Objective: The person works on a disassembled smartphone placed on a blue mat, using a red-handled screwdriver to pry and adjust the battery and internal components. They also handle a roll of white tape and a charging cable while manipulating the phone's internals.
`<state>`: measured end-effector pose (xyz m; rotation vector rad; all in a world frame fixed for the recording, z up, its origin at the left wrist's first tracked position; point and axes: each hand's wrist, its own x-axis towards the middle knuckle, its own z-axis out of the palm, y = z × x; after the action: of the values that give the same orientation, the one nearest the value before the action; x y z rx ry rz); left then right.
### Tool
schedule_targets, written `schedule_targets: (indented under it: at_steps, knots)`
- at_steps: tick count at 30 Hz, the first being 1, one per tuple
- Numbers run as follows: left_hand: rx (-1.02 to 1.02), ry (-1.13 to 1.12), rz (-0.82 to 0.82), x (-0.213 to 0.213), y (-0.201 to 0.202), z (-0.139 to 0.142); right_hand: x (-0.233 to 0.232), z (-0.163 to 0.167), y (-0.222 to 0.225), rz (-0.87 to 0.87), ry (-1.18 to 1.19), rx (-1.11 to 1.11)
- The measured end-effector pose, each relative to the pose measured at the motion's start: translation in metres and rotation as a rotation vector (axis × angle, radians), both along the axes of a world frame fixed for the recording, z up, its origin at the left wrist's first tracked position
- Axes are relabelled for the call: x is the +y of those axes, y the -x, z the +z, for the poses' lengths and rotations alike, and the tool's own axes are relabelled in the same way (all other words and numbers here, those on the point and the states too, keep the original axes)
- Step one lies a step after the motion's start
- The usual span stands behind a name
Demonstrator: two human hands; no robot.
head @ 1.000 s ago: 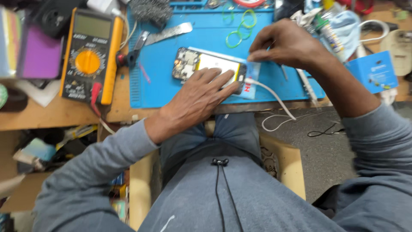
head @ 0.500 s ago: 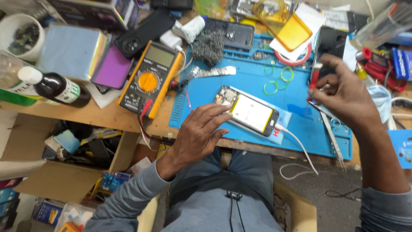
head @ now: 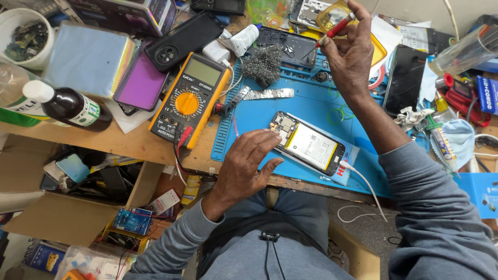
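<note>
An opened phone [head: 311, 147] with its battery and board showing lies on the blue work mat [head: 311, 106], a white cable plugged into its right end. My left hand [head: 248, 165] rests on the phone's left end, fingers spread over the board. At the back of the bench my right hand [head: 349, 51] is raised and holds a red-handled soldering iron [head: 334, 27], its tip pointing down-left above a wad of steel wool [head: 263, 64].
A yellow multimeter [head: 189, 99] with red leads sits left of the mat. Tweezers [head: 270, 94], green rings, several phone parts, a dark bottle [head: 67, 106], a cup of boards [head: 23, 33] and tools crowd the bench. Open cardboard boxes [head: 72, 207] stand below left.
The view has tilted up to the back of the bench. My right hand moved from beside the phone up and away to the back with the red iron. My left hand stays on the phone.
</note>
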<state>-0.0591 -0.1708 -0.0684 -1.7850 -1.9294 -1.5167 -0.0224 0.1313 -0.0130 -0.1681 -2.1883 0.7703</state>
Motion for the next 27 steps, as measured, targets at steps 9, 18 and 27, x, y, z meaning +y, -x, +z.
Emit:
schedule_targets:
  at_steps: [9, 18, 27]
  knots:
    - [-0.005, 0.019, -0.015, -0.001, 0.001, -0.002, 0.006, -0.017, 0.007, -0.006, 0.043, -0.028]
    - [-0.004, 0.012, -0.015, -0.002, 0.002, 0.0, 0.006, -0.002, -0.039, 0.066, 0.064, 0.004]
    - [0.036, 0.085, -0.133, 0.007, -0.02, 0.01, -0.059, -0.001, -0.196, -0.108, 0.883, 0.281]
